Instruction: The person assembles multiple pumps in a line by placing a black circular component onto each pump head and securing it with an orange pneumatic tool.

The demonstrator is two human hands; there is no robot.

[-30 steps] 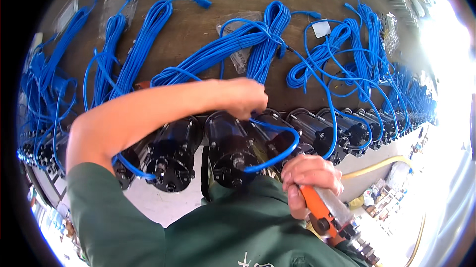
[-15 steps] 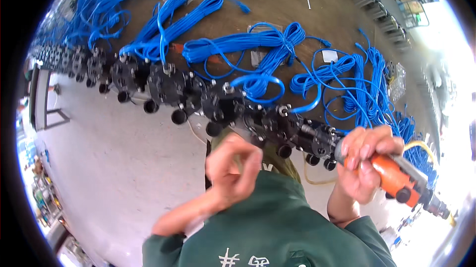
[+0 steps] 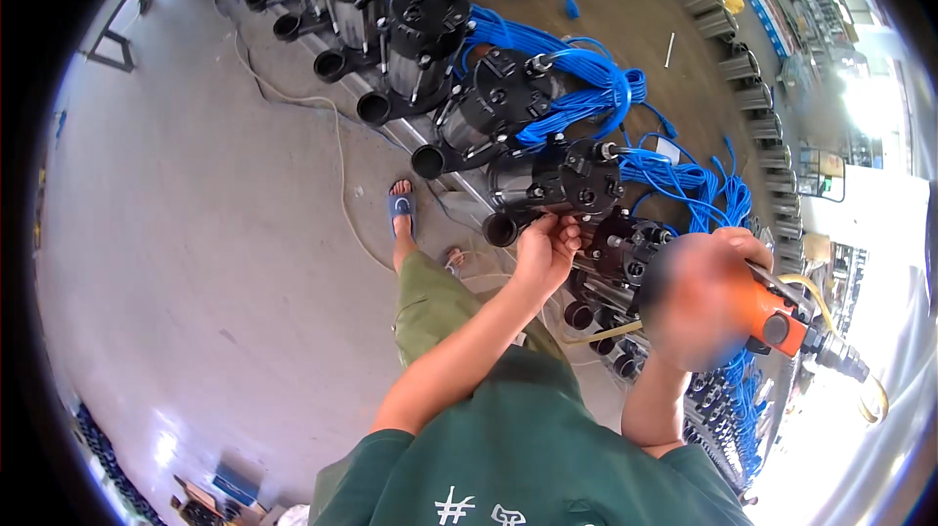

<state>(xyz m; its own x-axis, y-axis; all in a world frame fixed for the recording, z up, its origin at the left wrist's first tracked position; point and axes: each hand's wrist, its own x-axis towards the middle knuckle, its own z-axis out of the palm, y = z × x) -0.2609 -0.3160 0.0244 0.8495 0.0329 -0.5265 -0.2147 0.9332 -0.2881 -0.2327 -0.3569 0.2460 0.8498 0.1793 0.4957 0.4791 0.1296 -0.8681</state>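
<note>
Green shirt (image 3: pixel 518 462): the wearer's own, filling 6 o'clock, with white marks on the cloth.
Right grip (image 3: pixel 702 306): toward 4 o'clock, partly blurred, wrapped around an orange power tool.
Orange power tool (image 3: pixel 757 313): in that grip, toward 4 o'clock; its metal tail and yellow hose (image 3: pixel 881 401) point outward, its inner end lost in the blur.
Left grip (image 3: pixel 549 245): just off centre toward 3 o'clock, fingers curled at the lower edge of a black-capped unit; I cannot tell whether they pinch anything.
Black-capped unit (image 3: pixel 562 177): near centre toward 2 o'clock, a round open outlet at its lower left.
Row of similar units (image 3: pixel 425 33): sweeping from 11 o'clock round to 4.
Blue cables (image 3: pixel 586 67): bundled behind the row, 12 to 3 o'clock.
Brown worktop (image 3: pixel 625 23): beneath the bundles, at 1 o'clock.
Sandalled foot (image 3: pixel 402 206): near centre toward 10 o'clock.
Grey floor (image 3: pixel 205 262): spread across 9 o'clock.
Metal cylinders (image 3: pixel 740 68): lined up farthest out, 1 to 3 o'clock.
</note>
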